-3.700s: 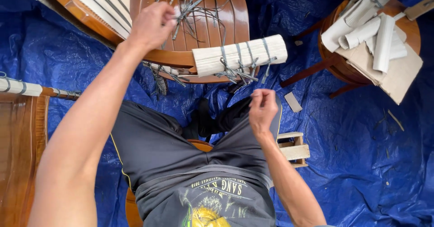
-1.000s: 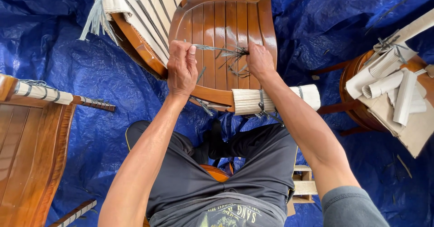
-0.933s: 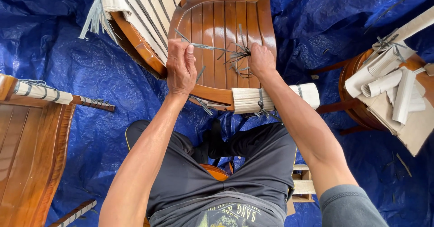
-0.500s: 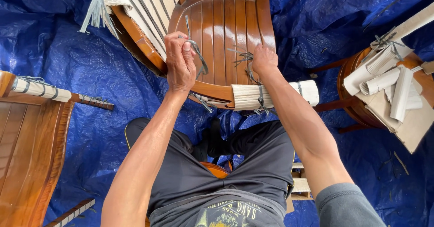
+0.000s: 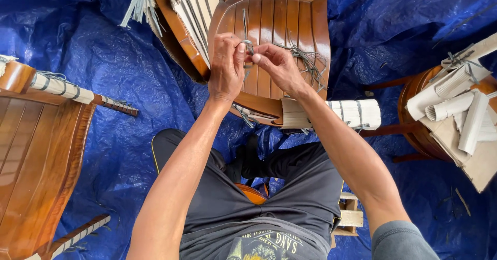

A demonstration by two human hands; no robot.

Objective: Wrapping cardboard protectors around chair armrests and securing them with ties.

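Blue tarpaulin (image 5: 119, 84) spread over the whole floor, creased and shiny

Glossy slatted wooden chair seat (image 5: 282, 16) straight ahead beyond the knees, front rail toward the body; second wooden chair (image 5: 36, 156) at the left edge, its arm wound with pale padding and grey ties; round wooden stool (image 5: 414, 91) at the right, loaded with rolled and flat pieces of pale cardboard (image 5: 455, 104)

Cardboard-covered chair part (image 5: 194, 1) leaning against the left side of the seat, bound with dark strips

Roll of corrugated cardboard (image 5: 357, 113) wrapped around the front rail on its right half, cinched by grey straps

Small slatted wooden block (image 5: 352, 218) on the tarpaulin by the right thigh

Left hand (image 5: 227, 66) raised above the seat, fingers curled shut, pinching a grey plastic strap (image 5: 247, 45) at its upper end

Right hand (image 5: 277, 66) just beside it, fingertips touching the left thumb, closed narrowly on the same strap

Loose tangle of grey straps (image 5: 308, 60) lying on the seat slats to the right of the right hand, close behind its knuckles
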